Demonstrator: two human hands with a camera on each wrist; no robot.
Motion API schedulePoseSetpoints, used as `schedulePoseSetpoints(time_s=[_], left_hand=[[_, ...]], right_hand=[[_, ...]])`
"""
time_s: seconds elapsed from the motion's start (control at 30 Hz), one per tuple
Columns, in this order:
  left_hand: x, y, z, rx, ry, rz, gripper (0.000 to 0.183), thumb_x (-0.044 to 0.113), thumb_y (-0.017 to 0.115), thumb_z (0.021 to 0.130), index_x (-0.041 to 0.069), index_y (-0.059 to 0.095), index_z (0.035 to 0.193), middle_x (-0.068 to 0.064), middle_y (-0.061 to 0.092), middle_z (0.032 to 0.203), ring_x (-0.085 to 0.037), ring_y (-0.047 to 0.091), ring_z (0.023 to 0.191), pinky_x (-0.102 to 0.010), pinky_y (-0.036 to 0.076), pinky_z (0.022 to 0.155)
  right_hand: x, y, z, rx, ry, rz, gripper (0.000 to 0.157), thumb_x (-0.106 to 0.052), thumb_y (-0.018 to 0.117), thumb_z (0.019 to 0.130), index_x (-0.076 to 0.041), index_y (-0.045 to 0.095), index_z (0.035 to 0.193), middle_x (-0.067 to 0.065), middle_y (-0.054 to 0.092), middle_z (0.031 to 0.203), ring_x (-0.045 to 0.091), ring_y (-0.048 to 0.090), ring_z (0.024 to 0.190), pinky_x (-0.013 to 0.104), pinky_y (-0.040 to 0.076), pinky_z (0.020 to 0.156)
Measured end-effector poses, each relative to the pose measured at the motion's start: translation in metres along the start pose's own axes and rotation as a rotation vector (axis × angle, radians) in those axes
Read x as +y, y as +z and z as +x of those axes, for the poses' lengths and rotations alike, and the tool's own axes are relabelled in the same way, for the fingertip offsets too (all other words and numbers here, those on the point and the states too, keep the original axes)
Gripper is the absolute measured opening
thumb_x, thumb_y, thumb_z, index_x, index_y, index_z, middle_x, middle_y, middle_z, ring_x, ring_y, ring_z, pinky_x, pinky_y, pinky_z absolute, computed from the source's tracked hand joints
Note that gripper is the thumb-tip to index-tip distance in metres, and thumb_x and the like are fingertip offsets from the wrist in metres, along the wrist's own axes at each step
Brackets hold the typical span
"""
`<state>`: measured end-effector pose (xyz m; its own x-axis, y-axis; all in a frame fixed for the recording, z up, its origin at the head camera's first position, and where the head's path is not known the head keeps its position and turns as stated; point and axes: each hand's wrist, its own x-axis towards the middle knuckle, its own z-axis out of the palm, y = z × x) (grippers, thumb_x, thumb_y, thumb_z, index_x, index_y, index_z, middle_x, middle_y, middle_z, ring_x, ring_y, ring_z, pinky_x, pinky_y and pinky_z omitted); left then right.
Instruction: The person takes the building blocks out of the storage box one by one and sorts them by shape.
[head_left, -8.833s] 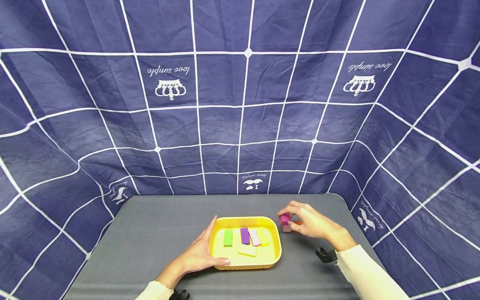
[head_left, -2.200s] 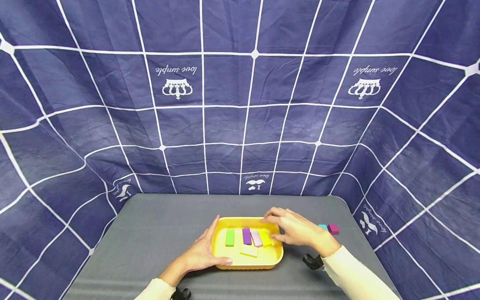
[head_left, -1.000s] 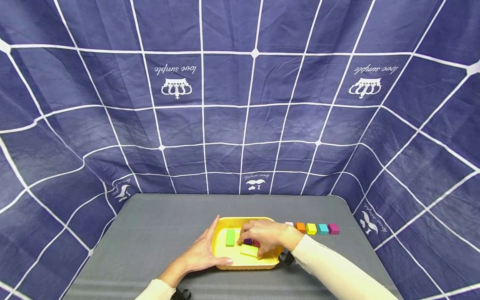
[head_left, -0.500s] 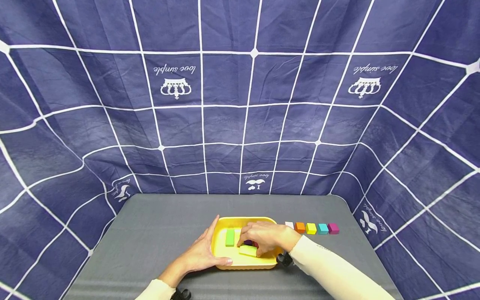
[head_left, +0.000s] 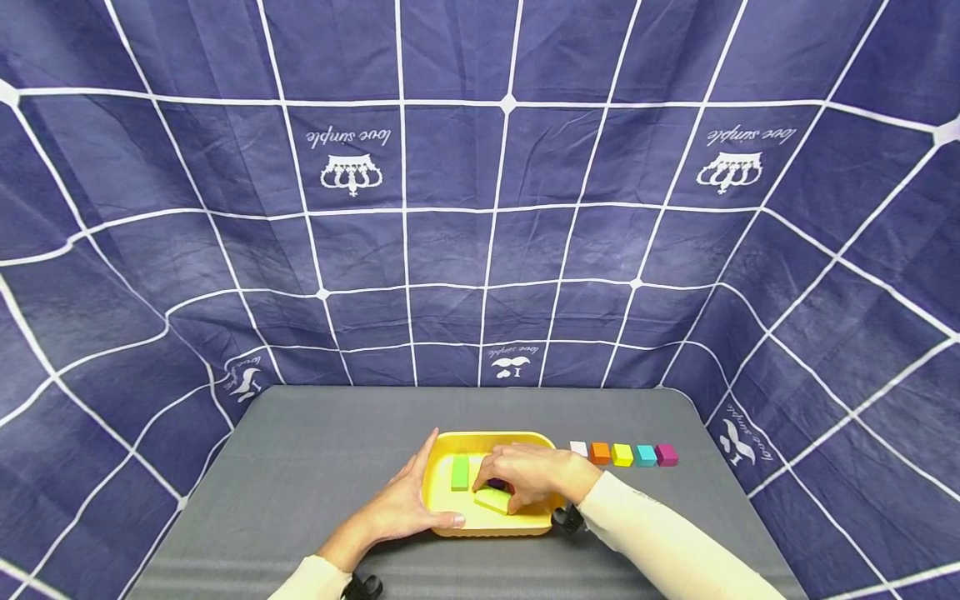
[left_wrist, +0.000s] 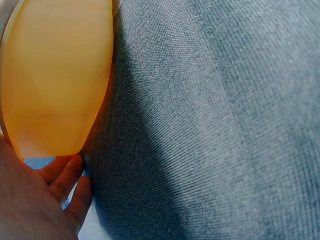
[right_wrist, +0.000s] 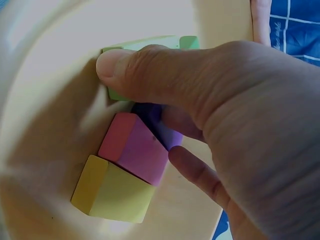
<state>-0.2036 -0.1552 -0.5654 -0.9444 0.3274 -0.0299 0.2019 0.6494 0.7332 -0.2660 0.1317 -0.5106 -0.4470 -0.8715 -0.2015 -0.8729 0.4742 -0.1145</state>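
A yellow plastic tray sits on the grey surface. My left hand holds its left end, thumb over the near rim and fingers along the outer wall; in the left wrist view the fingertips lie against the tray's underside edge. Inside the tray, my right hand pinches a pale yellow-green block between thumb and fingers. A green block lies left of it. The right wrist view shows a purple block, a pink block and a yellow block beneath the hand, partly hidden in the head view.
Right of the tray, a row of small cubes stands on the table: white, orange, yellow, light blue and magenta. A blue checked cloth hangs behind and at the sides.
Earlier the right hand held a magenta cube beside the tray, then reached over its right rim. It moved left onto the pale block, which has since turned slightly and shifted left. Left hand steady.
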Motion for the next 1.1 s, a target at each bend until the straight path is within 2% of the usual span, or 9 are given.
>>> schedulePoseSetpoints(time_s=[0.13, 0.33, 0.47, 0.6, 0.77, 0.93, 1.1], left_hand=[[0.000, 0.000, 0.000, 0.001, -0.006, 0.007, 0.154, 0.061, 0.107, 0.075, 0.027, 0.011, 0.190, -0.030, 0.044, 0.182, -0.055, 0.057, 0.158, -0.077, 0.050, 0.123], [0.000, 0.000, 0.000, 0.002, -0.003, 0.012, 0.154, 0.062, 0.107, 0.075, 0.027, 0.010, 0.190, -0.030, 0.044, 0.182, -0.057, 0.054, 0.160, -0.078, 0.050, 0.123], [0.000, 0.000, -0.001, -0.001, -0.008, 0.004, 0.154, 0.062, 0.107, 0.075, 0.029, 0.010, 0.190, -0.031, 0.042, 0.183, -0.061, 0.048, 0.165, -0.081, 0.048, 0.124], [0.001, -0.001, 0.000, -0.002, -0.011, 0.003, 0.154, 0.062, 0.107, 0.075, 0.028, 0.010, 0.190, -0.032, 0.042, 0.183, -0.061, 0.050, 0.163, -0.081, 0.048, 0.123], [0.002, -0.002, 0.000, -0.001, -0.003, -0.002, 0.154, 0.062, 0.107, 0.075, 0.025, 0.011, 0.190, -0.032, 0.043, 0.182, -0.058, 0.054, 0.160, -0.079, 0.049, 0.123], [0.002, -0.002, 0.000, -0.005, -0.006, 0.000, 0.154, 0.061, 0.107, 0.075, 0.024, 0.012, 0.190, -0.031, 0.047, 0.179, -0.051, 0.062, 0.153, -0.074, 0.053, 0.120], [0.003, -0.001, 0.000, -0.005, 0.001, 0.001, 0.154, 0.061, 0.107, 0.075, 0.020, 0.013, 0.189, -0.029, 0.051, 0.177, -0.046, 0.065, 0.149, -0.071, 0.054, 0.120]], right_hand=[[-0.002, 0.000, 0.000, 0.001, 0.016, -0.009, 0.062, -0.032, 0.104, 0.091, -0.032, 0.079, 0.148, -0.022, 0.078, 0.140, -0.001, 0.065, 0.119, 0.017, 0.054, 0.107], [-0.001, 0.002, -0.002, 0.024, 0.013, 0.023, 0.061, -0.032, 0.103, 0.092, -0.029, 0.079, 0.148, -0.018, 0.079, 0.141, 0.000, 0.069, 0.129, 0.021, 0.055, 0.117], [0.000, 0.002, -0.005, 0.051, 0.021, 0.081, 0.059, -0.031, 0.102, 0.093, -0.025, 0.080, 0.147, -0.013, 0.080, 0.134, 0.002, 0.069, 0.115, 0.017, 0.055, 0.105], [0.002, 0.003, -0.008, 0.073, 0.038, 0.132, 0.058, -0.030, 0.101, 0.094, -0.022, 0.079, 0.147, -0.009, 0.078, 0.125, 0.000, 0.064, 0.099, 0.012, 0.051, 0.092], [0.004, 0.004, -0.011, 0.100, 0.030, 0.157, 0.057, -0.031, 0.099, 0.096, -0.018, 0.078, 0.148, -0.005, 0.076, 0.115, -0.004, 0.059, 0.087, 0.011, 0.048, 0.084], [0.005, 0.003, -0.015, 0.129, 0.038, 0.160, 0.057, -0.035, 0.097, 0.098, -0.019, 0.078, 0.149, -0.003, 0.075, 0.110, -0.002, 0.056, 0.088, 0.013, 0.046, 0.086], [0.004, 0.002, -0.022, 0.172, 0.049, 0.166, 0.057, -0.036, 0.097, 0.098, -0.020, 0.077, 0.149, -0.004, 0.076, 0.117, 0.005, 0.066, 0.095, 0.015, 0.050, 0.093]])
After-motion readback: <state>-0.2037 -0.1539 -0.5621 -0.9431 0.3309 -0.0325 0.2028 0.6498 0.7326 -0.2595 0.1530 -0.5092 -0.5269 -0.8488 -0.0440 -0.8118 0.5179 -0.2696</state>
